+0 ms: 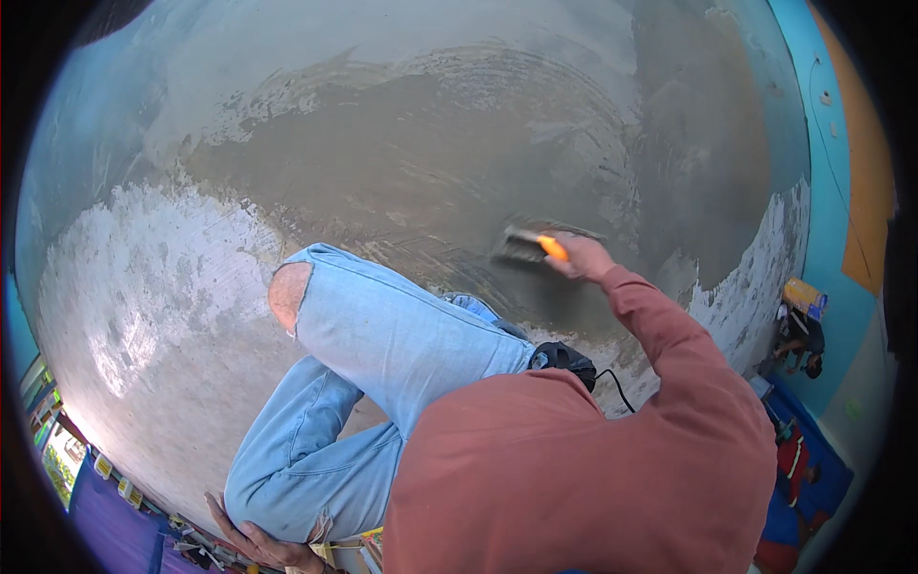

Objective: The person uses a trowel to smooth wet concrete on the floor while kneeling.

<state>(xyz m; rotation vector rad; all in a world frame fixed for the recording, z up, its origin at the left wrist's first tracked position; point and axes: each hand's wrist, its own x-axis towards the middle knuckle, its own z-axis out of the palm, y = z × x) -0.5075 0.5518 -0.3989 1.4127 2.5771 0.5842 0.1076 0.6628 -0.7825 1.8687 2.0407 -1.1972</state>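
Observation:
My right hand (580, 256) is closed round the orange handle of a finishing trowel (553, 248). Its blade, slightly smeared by motion, lies against a coat of wet grey cement (382, 153) marked with curved strokes. Below my bent knee in light blue jeans (402, 311), near the lower edge, my left hand (268, 547) rests against the other leg, fingers stretched out and holding nothing. Paler, dry-looking floor (182, 287) borders the wet coat on the left, with a ragged edge between them.
A turquoise wall (828, 210) with an orange panel (865, 191) runs along the right. At its foot are a yellow package (805, 294), another person (801, 337) and a blue sheet (830, 469). Purple cloth (110, 517) and assorted goods line the lower left. A black cable (620, 390) trails beside my hip.

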